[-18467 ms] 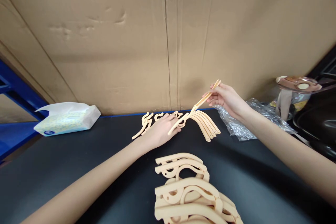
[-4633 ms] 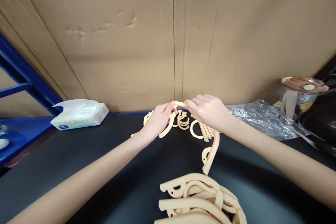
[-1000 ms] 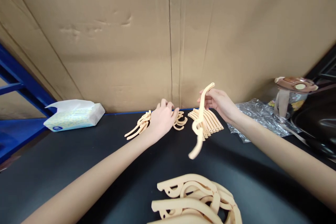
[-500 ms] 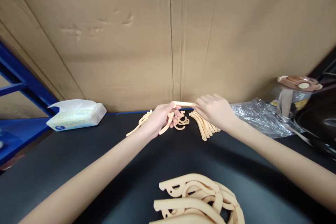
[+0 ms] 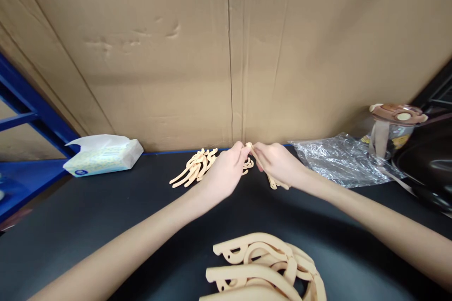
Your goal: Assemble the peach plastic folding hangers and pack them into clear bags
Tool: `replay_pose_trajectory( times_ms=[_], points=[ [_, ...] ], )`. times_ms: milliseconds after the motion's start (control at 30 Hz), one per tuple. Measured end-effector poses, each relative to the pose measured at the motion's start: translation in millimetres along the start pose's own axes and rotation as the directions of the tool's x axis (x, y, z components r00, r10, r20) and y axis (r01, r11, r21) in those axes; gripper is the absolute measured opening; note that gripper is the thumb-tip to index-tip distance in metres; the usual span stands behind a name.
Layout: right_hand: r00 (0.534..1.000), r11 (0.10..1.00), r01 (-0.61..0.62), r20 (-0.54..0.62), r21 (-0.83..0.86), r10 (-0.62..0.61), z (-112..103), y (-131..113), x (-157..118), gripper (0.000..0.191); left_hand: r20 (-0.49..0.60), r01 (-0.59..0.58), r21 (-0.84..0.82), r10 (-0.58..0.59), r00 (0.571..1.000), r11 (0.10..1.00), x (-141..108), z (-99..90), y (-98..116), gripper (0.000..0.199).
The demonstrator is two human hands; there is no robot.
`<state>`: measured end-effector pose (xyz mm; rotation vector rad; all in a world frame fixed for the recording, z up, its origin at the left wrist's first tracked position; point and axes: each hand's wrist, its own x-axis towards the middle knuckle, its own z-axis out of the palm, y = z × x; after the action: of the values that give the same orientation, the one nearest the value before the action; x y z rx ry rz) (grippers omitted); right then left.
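My left hand (image 5: 228, 167) and my right hand (image 5: 277, 162) meet above the back of the black table. Both are closed on beige plastic hanger parts (image 5: 249, 145), of which only a small end shows between the fingertips. To the left of my left hand lies a pile of curved hanger arms (image 5: 194, 168). A few hooks (image 5: 248, 164) show in the gap below the hands. Under my right hand, a row of hanger arms (image 5: 275, 182) is mostly covered. Nearest me are stacked folded hangers (image 5: 268, 263).
A tissue pack (image 5: 104, 155) lies at the back left beside a blue metal frame (image 5: 31, 99). Clear plastic wrap (image 5: 341, 160), a bottle with a brown lid (image 5: 395, 124) and a shiny black object (image 5: 431, 164) are on the right. Cardboard (image 5: 158, 66) stands behind the table.
My hands have drawn together, and the bar stretched between them is now mostly hidden. My left hand has turned over and moved right, uncovering more of the left pile.
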<state>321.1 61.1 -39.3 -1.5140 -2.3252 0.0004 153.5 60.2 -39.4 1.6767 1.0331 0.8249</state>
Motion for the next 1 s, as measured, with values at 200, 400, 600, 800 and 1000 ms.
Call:
replay_pose_trajectory(
  times_ms=[200,400,600,800,1000],
  points=[
    [0.934,0.897,-0.139,-0.246,0.42,0.26,-19.4,51.3,12.2,0.027,-0.074,-0.128,0.508,0.191,0.979,0.852,16.9,-49.0,-13.9,0.037],
    [0.9,0.883,-0.048,-0.363,0.467,0.24,-15.2,74.5,-4.0,0.028,-0.171,0.015,0.635,0.121,0.978,0.772,40.4,-103.8,-46.2,0.035],
    [0.945,0.996,0.085,-0.315,-0.019,-0.087,7.1,85.9,-34.5,0.019,-0.194,0.0,0.715,0.198,0.961,0.699,23.4,-92.5,-53.3,0.033],
    [0.98,0.975,0.158,-0.101,-0.154,-0.174,25.7,98.8,-53.3,0.033,0.582,-0.155,0.547,-0.241,0.777,0.822,-38.1,-63.7,-2.8,0.042],
    [0.985,0.987,0.157,-0.066,-0.044,-0.159,21.1,80.4,-57.6,0.033,0.574,-0.053,0.558,-0.338,0.746,0.828,-69.3,-44.9,3.4,0.026]
  ],
)
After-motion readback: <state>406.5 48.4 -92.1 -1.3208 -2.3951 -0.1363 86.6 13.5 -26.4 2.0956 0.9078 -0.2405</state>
